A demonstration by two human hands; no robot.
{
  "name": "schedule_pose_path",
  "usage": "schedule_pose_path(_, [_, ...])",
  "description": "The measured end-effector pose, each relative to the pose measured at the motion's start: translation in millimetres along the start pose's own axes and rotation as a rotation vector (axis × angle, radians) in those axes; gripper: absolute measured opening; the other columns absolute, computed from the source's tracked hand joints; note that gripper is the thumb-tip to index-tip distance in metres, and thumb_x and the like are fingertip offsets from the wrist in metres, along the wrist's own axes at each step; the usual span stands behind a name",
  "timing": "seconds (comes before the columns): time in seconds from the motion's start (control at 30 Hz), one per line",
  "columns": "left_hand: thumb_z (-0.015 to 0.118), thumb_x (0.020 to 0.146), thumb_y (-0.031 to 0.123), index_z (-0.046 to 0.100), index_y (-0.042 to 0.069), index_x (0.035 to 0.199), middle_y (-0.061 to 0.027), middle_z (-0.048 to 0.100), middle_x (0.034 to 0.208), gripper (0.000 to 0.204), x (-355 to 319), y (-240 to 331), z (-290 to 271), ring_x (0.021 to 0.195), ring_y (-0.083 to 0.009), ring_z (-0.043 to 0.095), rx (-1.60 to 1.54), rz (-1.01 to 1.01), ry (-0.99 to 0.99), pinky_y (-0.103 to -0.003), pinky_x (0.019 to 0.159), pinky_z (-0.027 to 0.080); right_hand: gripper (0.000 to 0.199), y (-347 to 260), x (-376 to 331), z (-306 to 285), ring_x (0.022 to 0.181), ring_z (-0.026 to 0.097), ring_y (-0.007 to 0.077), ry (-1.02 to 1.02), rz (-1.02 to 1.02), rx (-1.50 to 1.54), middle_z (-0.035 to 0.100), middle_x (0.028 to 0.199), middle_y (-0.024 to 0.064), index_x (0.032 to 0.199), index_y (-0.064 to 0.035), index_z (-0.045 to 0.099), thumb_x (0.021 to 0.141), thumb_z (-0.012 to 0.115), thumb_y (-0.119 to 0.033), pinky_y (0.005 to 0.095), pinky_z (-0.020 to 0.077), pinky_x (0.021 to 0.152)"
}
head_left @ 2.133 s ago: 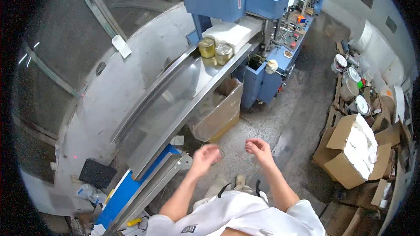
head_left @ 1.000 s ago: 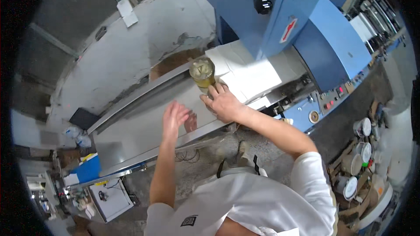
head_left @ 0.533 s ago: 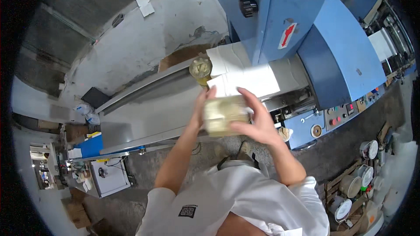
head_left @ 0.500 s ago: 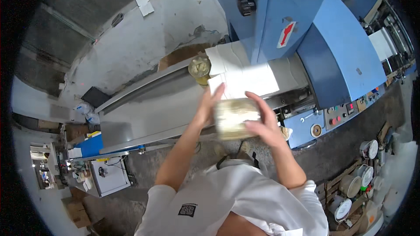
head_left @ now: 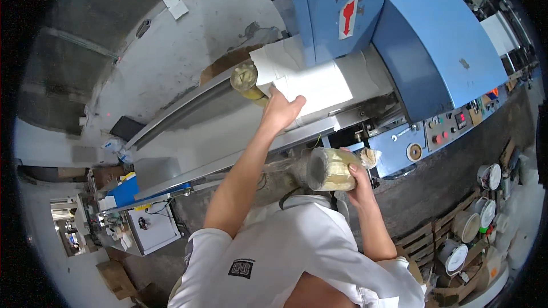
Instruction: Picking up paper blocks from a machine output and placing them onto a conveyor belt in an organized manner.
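My right hand (head_left: 361, 187) grips a yellowish cylinder (head_left: 338, 170) by its side. It is tilted, with a flat grey round end facing left; whether it is a can or a jar I cannot tell. My left hand (head_left: 281, 109) lies over the left edge of a white sheet (head_left: 322, 88) on the machine bed, thumb spread away from the fingers. Just left of its fingertips stands a second yellowish cylinder (head_left: 245, 78) with a mottled, pale top. Another white sheet (head_left: 277, 60) lies behind, partly under the nearer one.
A blue machine housing (head_left: 416, 51) rises over the bed's right end. The metal bed (head_left: 188, 131) runs off to the left, with a raised rail. At the right are a control panel (head_left: 442, 137), a wrench (head_left: 404, 133) and several buckets (head_left: 468, 228) on the floor.
My hands have drawn apart. The left has let go of the cylinder and moved to the sheet's edge; the right has carried the cylinder lower and slightly right, turning it.
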State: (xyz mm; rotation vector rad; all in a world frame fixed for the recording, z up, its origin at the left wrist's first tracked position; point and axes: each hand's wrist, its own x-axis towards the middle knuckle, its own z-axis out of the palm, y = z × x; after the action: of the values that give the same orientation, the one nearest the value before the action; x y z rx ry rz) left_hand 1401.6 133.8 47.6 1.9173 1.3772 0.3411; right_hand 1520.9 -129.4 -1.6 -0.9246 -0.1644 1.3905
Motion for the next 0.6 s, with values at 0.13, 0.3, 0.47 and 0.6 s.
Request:
schedule_pose_path(0.13, [0.064,0.076,0.038,0.026,-0.027,0.13,-0.0393,0.057,0.116,0.093,-2.8,4.4,-1.1,0.11,-0.0449,0.06,0.019,-0.022,0.001,-0.04,0.097,0.047,0.073,-1.9,3.7,20.3,0.12,0.053,0.0239,-0.049,0.006,-0.094,0.054,0.131,0.0143,0.142,0.0008,0.04,0.083,0.062,-0.038,0.0347,0.0415,0.102])
schedule_pose_path(0.3, [0.066,0.075,0.031,0.031,-0.021,0.132,-0.0354,0.06,0.116,0.085,-1.6,-2.1,-5.9,0.11,-0.0425,0.061,0.002,-0.107,0.043,-0.04,0.095,0.048,0.071,1.3,8.7,38.9,0.118,0.052,0.0222,-0.131,0.013,-0.166,0.055,0.128,0.0141,0.143,-0.0008,0.039,0.083,0.065,-0.029,0.0333,0.0388,0.103])
schedule_pose_path(0.47, [0.064,0.077,0.018,0.058,-0.002,0.121,-0.018,0.068,0.111,0.049,-21.9,-57.4,-46.2,0.103,-0.0289,0.066,-0.246,-0.066,0.019,-0.036,0.089,0.051,0.071,-4.3,16.6,72.9,0.119,0.051,0.0233,-0.19,0.006,-0.27,0.054,0.129,0.0149,0.143,-0.0041,0.041,0.081,0.068,-0.026,0.0338,0.0387,0.103])
schedule_pose_path(0.6, [0.064,0.078,0.015,0.06,-0.006,0.118,-0.0132,0.069,0.104,0.045,-56.0,-138.2,-102.5,0.093,-0.0184,0.066,-0.616,-0.06,0.073,-0.032,0.082,0.052,0.081,-0.9,44.7,118.4,0.117,0.052,0.0266,-0.281,-0.168,-0.501,0.051,0.13,0.0177,0.144,-0.0033,0.039,0.077,0.073,-0.033,0.0366,0.0405,0.102])
